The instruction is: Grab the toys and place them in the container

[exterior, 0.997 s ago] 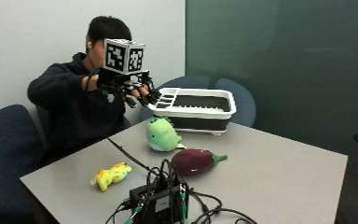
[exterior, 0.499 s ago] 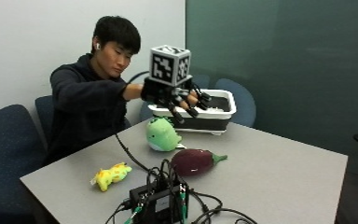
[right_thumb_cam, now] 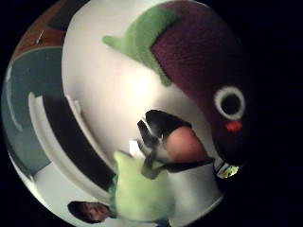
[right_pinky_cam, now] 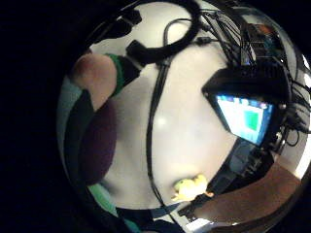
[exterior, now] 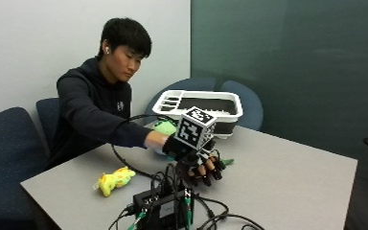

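Spanning the table's (exterior: 286, 177) far edge, the white container (exterior: 203, 106) stood well apart from the gloved right hand (exterior: 193, 158), which had descended from it. The purple eggplant toy (right_thumb_cam: 203, 71) lay directly beneath the palm, its green stem (right_thumb_cam: 142, 38) pointing tableward; fingers (exterior: 206, 175) hung spread, gripping nothing.

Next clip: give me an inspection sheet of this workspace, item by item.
Surface: grey table.
Job's things: purple eggplant toy on the table under the hand; green toy beside it; yellow toy near the table's edge; white container at the far side, contents not visible.
Clutter: black device with lit screen.
Grippers: gloved right hand over the eggplant toy, fingers curled down; contact unclear.
Cables: black cables across the table.
Surroundings: blue chairs, dark wall panel.
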`<state>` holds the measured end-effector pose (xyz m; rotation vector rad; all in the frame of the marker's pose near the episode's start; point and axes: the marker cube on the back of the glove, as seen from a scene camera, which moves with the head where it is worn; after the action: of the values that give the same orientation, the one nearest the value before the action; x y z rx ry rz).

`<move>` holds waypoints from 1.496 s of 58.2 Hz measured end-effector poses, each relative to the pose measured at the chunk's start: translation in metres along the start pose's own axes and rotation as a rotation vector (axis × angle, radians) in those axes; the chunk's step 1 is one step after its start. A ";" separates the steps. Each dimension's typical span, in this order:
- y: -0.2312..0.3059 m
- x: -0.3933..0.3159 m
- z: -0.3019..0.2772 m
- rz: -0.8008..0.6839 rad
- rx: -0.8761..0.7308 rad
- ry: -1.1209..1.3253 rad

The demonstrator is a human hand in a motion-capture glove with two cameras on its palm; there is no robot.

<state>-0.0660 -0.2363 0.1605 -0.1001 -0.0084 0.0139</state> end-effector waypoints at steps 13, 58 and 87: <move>0.001 0.004 -0.002 -0.027 0.258 -0.021; 0.184 -0.248 -0.231 -0.505 0.657 -0.152; 0.202 -0.143 -0.195 -0.556 0.217 -0.139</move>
<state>-0.2095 -0.0567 -0.0544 0.1225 -0.1730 -0.5329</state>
